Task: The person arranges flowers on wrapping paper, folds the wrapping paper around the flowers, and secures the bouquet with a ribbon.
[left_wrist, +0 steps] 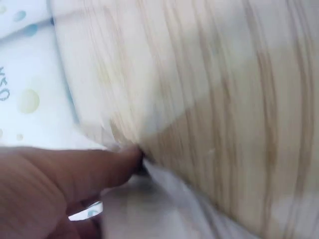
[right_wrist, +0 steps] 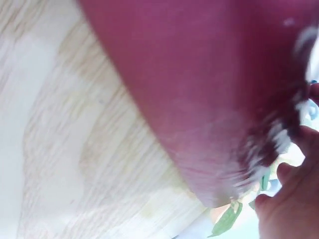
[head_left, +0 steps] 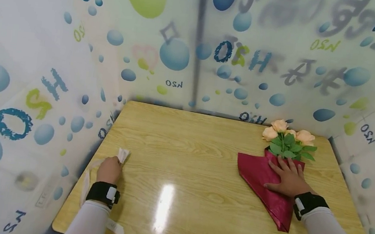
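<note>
My left hand (head_left: 109, 170) pinches a pale ribbon (head_left: 123, 155) between thumb and fingers near the table's left side. A bunched white end sticks out beyond the fingers, and a looser length trails along the left of the wrist. In the left wrist view the thumb presses on the whitish ribbon (left_wrist: 149, 206), partly blurred. On the right, my right hand (head_left: 288, 180) rests with spread fingers on dark red wrapping paper (head_left: 261, 171). Out of the paper's far end stand peach roses (head_left: 279, 125) with green leaves (head_left: 287, 145); their stems are hidden inside.
The wooden table (head_left: 184, 144) stands against walls of sheeting (head_left: 166, 32) printed with blue and green dots at the back and sides. A white strip with faint print (head_left: 115, 228) lies by the left forearm. A bright reflection shows mid-table.
</note>
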Available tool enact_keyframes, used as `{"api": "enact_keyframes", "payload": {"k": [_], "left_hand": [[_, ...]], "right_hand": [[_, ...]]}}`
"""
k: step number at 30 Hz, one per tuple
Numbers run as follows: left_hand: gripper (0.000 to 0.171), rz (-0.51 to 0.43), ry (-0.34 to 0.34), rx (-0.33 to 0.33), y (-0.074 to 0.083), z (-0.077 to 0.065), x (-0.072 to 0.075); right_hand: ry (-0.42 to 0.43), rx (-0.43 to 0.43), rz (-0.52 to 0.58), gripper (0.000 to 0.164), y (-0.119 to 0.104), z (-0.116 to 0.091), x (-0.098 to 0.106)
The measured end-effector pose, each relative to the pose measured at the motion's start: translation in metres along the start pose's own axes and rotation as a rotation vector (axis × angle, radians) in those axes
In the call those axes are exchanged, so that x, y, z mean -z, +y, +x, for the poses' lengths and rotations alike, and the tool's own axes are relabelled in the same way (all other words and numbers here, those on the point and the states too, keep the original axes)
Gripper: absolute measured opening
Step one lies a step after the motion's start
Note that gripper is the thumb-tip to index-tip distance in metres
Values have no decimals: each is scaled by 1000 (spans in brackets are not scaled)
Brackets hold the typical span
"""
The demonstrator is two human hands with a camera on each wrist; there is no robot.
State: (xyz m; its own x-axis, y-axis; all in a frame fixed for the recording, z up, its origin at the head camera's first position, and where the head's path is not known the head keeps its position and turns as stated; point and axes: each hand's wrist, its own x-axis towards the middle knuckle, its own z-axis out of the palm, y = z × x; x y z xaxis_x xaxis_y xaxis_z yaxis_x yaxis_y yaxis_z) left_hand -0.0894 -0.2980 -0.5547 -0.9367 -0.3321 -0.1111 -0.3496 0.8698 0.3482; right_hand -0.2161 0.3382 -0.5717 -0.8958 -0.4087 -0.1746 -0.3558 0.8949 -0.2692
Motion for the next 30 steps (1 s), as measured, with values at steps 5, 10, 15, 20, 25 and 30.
{"api": "enact_keyframes", "payload": {"k": [5, 10, 15, 20, 25, 30], "left_hand": [[24, -36, -30, -47, 16, 0, 0], [17, -60, -44, -266, 49, 2, -1], [8, -114, -69, -639, 100, -5, -12], [8, -80, -121, -879, 149, -21, -41], [7, -14, -145, -970, 171, -32, -71], [16, -83, -211, -877, 169, -35, -80]], "right_hand": [[107, 24, -3, 100, -11, -1, 11], [176, 66, 57, 89, -62, 1, 28], [222, 200, 119, 78, -143, 2, 15], [234, 377, 180, 74, -212, 0, -25], [277, 434, 195, 68, -241, -4, -61], [269, 365, 155, 37, -239, -8, -71]]}}
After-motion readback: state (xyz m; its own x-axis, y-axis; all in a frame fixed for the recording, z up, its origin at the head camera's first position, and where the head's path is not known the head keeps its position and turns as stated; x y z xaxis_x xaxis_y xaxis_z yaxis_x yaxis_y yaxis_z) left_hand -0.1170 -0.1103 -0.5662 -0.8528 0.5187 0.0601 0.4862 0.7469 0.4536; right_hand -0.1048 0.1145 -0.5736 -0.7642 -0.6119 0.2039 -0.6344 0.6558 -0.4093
